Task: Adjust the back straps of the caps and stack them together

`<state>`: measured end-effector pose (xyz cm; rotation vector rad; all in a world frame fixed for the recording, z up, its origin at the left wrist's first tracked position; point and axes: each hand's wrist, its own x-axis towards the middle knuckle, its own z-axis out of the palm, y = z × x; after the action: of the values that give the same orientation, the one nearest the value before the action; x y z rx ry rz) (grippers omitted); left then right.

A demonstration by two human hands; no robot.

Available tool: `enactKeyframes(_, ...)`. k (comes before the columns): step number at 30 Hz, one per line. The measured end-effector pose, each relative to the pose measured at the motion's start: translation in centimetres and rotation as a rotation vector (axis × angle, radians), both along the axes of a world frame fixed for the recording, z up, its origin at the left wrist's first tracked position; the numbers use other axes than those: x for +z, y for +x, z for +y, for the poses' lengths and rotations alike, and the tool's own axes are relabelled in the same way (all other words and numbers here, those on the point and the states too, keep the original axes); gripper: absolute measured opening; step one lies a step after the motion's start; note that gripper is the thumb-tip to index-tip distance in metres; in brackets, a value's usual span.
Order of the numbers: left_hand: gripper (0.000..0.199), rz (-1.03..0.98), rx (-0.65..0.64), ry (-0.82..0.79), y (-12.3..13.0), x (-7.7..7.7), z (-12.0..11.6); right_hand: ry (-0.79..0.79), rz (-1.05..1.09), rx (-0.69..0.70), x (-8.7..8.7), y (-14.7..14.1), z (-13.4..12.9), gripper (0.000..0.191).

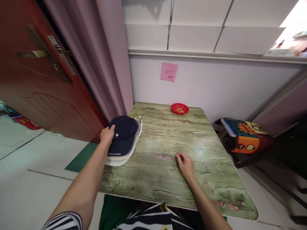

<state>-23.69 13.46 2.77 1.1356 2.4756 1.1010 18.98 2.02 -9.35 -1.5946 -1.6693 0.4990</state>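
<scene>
A navy baseball cap (122, 131) tops a stack of caps at the left edge of the table, its brim toward me with small white lettering. Below it show the edges of a cream cap (120, 157) and a white cap (117, 163). My left hand (107, 134) grips the stack's left side, thumb on the navy cap; its other fingers are mostly hidden. My right hand (185, 164) rests on the tabletop right of centre, fingers curled in, with nothing visible in it. The caps are well to its left.
The wood-patterned table (153, 179) stands against a white wall. A red scalloped dish (179, 109) sits at its far edge. On the wall is a pink note (169, 72). A red door (43, 80) and curtain (107, 48) flank the left; a patterned cloth item (249, 134) lies right.
</scene>
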Motion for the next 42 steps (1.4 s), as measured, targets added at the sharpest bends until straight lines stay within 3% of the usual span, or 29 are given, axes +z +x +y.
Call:
enactKeyframes(4, 0.046, 0.088, -0.006, -0.024, 1.6, 2.7, 0.1, 0.003, 0.010, 0.006, 0.1, 0.1, 0.0, 0.047)
enactKeyframes(8, 0.048, 0.293, -0.111, 0.005, 5.0, 7.1, -0.9, 0.004, 0.020, -0.001, -0.1, 0.1, -0.1, 0.046)
enactKeyframes(10, 0.047, 0.418, -0.167, 0.113, 7.1, 9.4, -1.5, 0.007, 0.027, 0.001, -0.1, 0.1, -0.2, 0.047)
enactKeyframes(13, 0.043, 0.426, -0.270, 0.265, 10.4, 12.4, -1.6, 0.009, 0.044, 0.003, -0.1, 0.1, -0.2, 0.048)
enactKeyframes(15, 0.045, 0.325, -0.384, 0.371, 12.7, 13.6, -1.1, 0.013, 0.063, -0.005, 0.0, 0.1, -0.2, 0.047)
enactKeyframes(17, 0.048, 0.222, -0.478, 0.551, 15.1, 13.9, -0.5, 0.012, 0.113, -0.014, 0.2, 0.0, -0.3, 0.045)
enactKeyframes(19, 0.049, 0.174, -0.533, 0.749, 17.5, 12.5, -0.6, -0.002, 0.214, -0.042, 0.3, 0.1, -0.3, 0.043)
enactKeyframes(22, 0.053, 0.183, -0.675, 0.854, 20.1, 7.3, -2.4, -0.011, 0.414, -0.137, 0.1, 0.3, -0.2, 0.048)
enactKeyframes(27, 0.075, 0.125, -0.948, 0.475, 20.5, -4.8, -8.0, 0.058, 0.647, -0.206, -0.1, 0.9, 0.1, 0.070)
enactKeyframes(30, 0.067, 0.245, -1.022, 0.342, 19.8, -9.2, -10.0, 0.056, 0.675, -0.121, 0.1, 1.0, 0.2, 0.063)
enactKeyframes(33, 0.066, 0.313, -0.987, 0.320, 19.5, -10.9, -10.3, 0.044, 0.623, -0.085, 0.2, 0.8, 0.4, 0.049)
enactKeyframes(37, 0.069, 0.282, -0.914, 0.347, 19.5, -11.5, -9.7, 0.091, 0.586, -0.156, 0.3, 0.9, 0.1, 0.042)
enactKeyframes(40, 0.066, 0.176, -0.907, 0.393, 19.0, -11.5, -9.6, 0.244, 0.518, -0.198, 0.8, 1.3, -0.9, 0.038)
enactKeyframes(42, 0.060, 0.100, -0.818, 0.457, 18.7, -11.1, -10.0, 0.410, 0.374, -0.140, 1.6, 1.4, -1.9, 0.038)
